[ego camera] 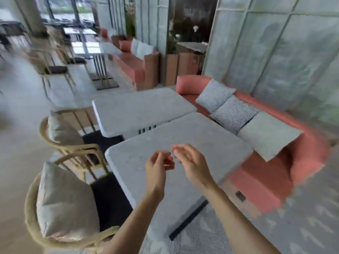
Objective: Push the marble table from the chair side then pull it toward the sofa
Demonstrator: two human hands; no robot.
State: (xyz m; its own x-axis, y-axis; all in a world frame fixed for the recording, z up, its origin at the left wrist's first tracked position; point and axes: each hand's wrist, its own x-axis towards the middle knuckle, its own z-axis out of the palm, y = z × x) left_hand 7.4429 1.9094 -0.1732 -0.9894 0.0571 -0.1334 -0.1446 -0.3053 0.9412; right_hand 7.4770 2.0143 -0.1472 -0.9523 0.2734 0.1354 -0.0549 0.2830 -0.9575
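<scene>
Both hands, left hand (159, 166) and right hand (190, 162), hover with loosely curled, empty fingers over the marble tabletop (211, 140); next they must grip its six-o'clock edge.

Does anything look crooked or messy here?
Yes, a little. The near marble table sits at a slight angle to the far marble table, so the gap between them is narrow at the sofa end and wider by the chairs. Nothing is spilled or broken. Both hands hover above it, holding nothing.
</scene>
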